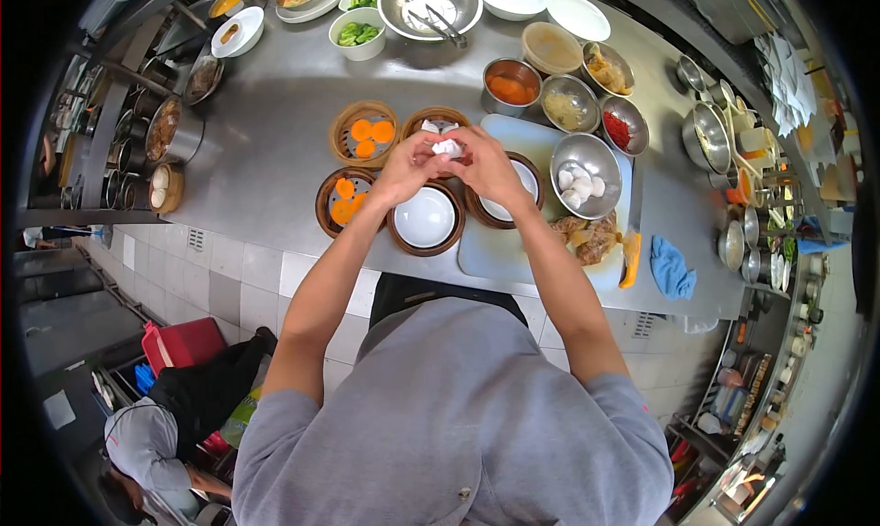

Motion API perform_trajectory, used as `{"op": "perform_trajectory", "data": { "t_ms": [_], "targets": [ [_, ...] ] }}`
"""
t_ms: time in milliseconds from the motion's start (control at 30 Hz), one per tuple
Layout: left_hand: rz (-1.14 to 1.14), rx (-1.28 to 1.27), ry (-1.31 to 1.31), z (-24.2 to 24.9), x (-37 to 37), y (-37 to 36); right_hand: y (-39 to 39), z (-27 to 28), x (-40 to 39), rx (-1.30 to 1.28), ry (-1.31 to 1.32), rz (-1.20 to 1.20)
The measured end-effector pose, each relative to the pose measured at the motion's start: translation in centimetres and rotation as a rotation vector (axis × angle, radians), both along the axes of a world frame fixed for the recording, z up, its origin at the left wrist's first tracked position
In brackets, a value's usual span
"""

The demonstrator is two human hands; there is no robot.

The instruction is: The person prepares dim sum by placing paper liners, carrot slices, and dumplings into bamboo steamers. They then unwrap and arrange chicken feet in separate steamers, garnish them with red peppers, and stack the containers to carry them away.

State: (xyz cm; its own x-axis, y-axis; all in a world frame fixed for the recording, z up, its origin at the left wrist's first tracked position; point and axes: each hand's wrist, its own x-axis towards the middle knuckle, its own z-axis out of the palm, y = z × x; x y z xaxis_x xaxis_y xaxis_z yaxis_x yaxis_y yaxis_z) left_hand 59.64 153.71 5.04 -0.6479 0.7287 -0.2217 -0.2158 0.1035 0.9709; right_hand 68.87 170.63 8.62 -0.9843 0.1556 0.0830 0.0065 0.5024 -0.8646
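Note:
My left hand [410,166] and my right hand [489,166] meet above the steamer baskets, the fingers of both closed around a small white dumpling [446,148]. Partly hidden beneath them is a bamboo steamer [410,125] with white pieces inside. To its left, a second steamer [337,125] holds orange carrot slices [364,129], and a darker one [323,214] below also contains carrot slices. Two more baskets carry white dishes [425,218]. Several white dumplings [579,187] lie in a metal bowl [591,147] on the right.
A cutting board [486,257] bears browned meat [587,237] and a knife with a yellow handle [631,259]. Beside it lies a blue cloth [673,267]. Ingredient bowls, white plates [577,18] and tongs [445,28] line the far side. Another person [156,434] bends at lower left.

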Motion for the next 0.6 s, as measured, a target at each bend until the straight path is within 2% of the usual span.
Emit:
{"op": "perform_trajectory", "data": {
  "t_ms": [133, 267, 333, 600],
  "targets": [
    [-0.011, -0.148, 0.372, -1.7, -1.2, -1.2, 0.0, -3.9, -1.4, -0.057, 0.01, 0.05],
    [0.055, -0.438, 0.744, -1.2, -0.2, -0.7, 0.2, -4.9, -1.9, 0.113, 0.012, 0.059],
    [0.113, -0.438, 0.783, -1.5, 0.1, -0.5, 0.1, -5.0, -2.0, 0.222, 0.038, 0.045],
    [0.176, -0.403, 0.888, -3.3, 0.0, -0.3, 1.3, -5.7, -1.4, 0.241, 0.12, -0.092]
  ]
}}
